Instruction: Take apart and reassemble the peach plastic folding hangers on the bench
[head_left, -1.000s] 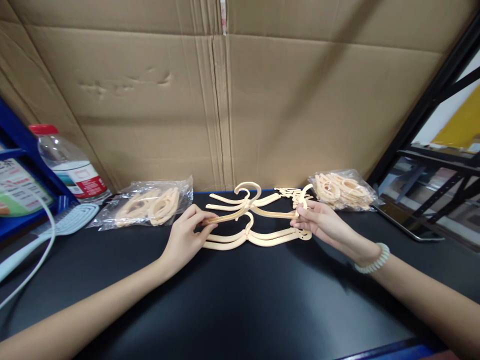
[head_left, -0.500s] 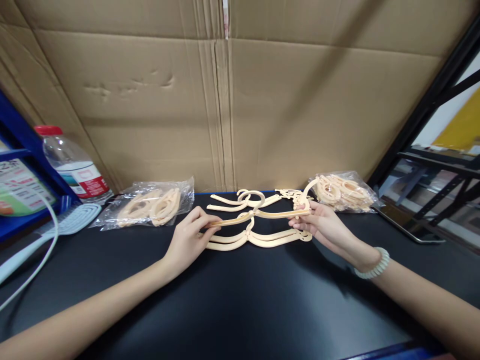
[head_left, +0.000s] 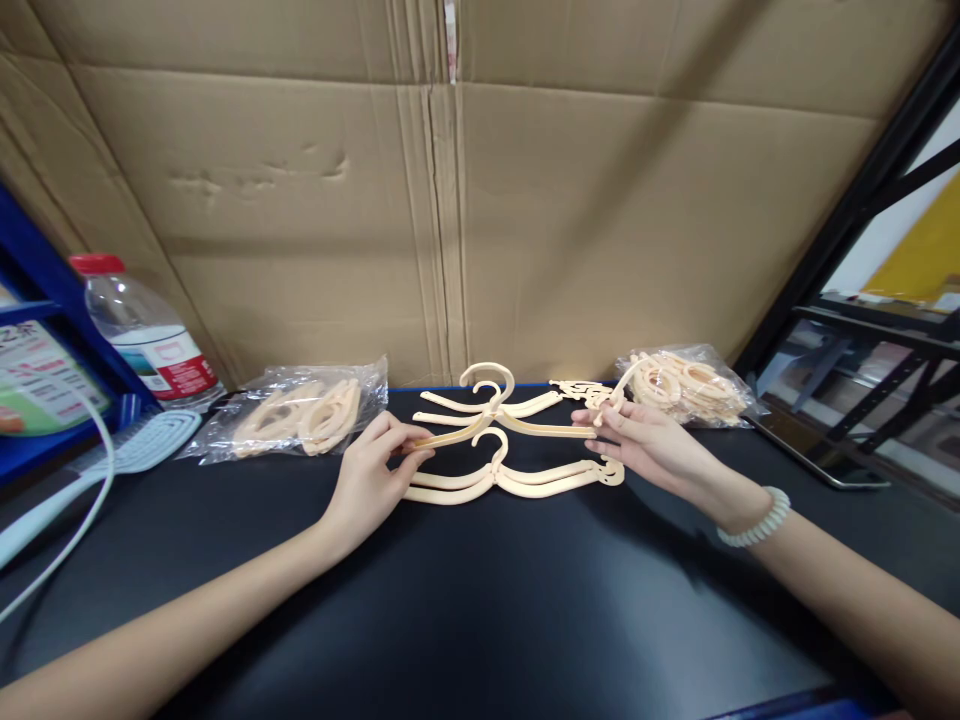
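My left hand (head_left: 379, 475) is closed on the left end of a cream clothes hanger (head_left: 547, 430), held above the black table with its hook upward. My right hand (head_left: 652, 440) is closed on a curved cream piece (head_left: 624, 378) by the hanger's right end. Fingers partly hide the spot, so I cannot tell whether piece and hanger are joined. In front lies a second hanger (head_left: 547, 490) with double arms and a scalloped piece (head_left: 611, 472) at its right end. Another hanger (head_left: 450, 402) lies behind the held one.
Small cream pieces (head_left: 577, 388) lie at the back right. Clear bags of cream parts stand at left (head_left: 292, 410) and right (head_left: 690, 385). Farther left are a red-capped bottle (head_left: 161, 345) and a pale blue brush (head_left: 150, 440). A cardboard wall (head_left: 300, 220) closes the back.
The held hanger has shifted slightly left, its hook tipping farther back and up. My right hand has turned a little, and the curved piece in it has tilted to the right.
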